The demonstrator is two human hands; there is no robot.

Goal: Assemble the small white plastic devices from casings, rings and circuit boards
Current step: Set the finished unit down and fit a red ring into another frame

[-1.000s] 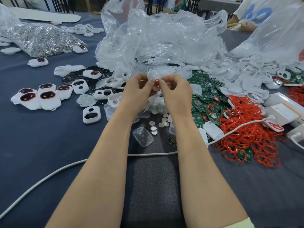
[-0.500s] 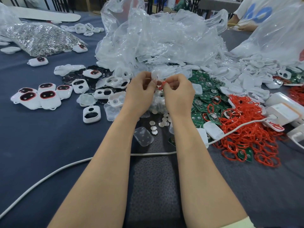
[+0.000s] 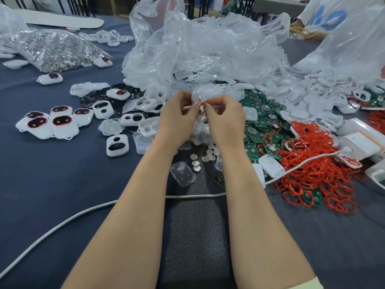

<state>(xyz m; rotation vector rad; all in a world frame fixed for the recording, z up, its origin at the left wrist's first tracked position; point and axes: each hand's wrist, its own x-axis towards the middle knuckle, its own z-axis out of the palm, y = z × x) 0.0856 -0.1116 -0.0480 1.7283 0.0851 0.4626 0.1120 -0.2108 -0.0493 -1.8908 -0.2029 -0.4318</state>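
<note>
White plastic, a small casing (image 3: 196,98), sits pinched in the fingertips of our left hand (image 3: 179,122), raised above the surface (image 3: 62,184). Against its lower edge we see a red ring (image 3: 203,103), nipped between thumb and forefinger of our right hand (image 3: 226,122). Both hands are curled tight, backs toward us, fingertips almost meeting, forearms running up side by side. Under the hands lie small white discs (image 3: 206,156). Just right of the right hand spread green circuit boards (image 3: 258,126), and further right a heap of red rings (image 3: 316,176). Left of the left hand lie empty casings (image 3: 116,145), then finished devices (image 3: 54,125). Beyond the hands rise crumpled clear bags (image 3: 198,49). A white cable (image 3: 195,196) crosses beneath our forearms.
</note>
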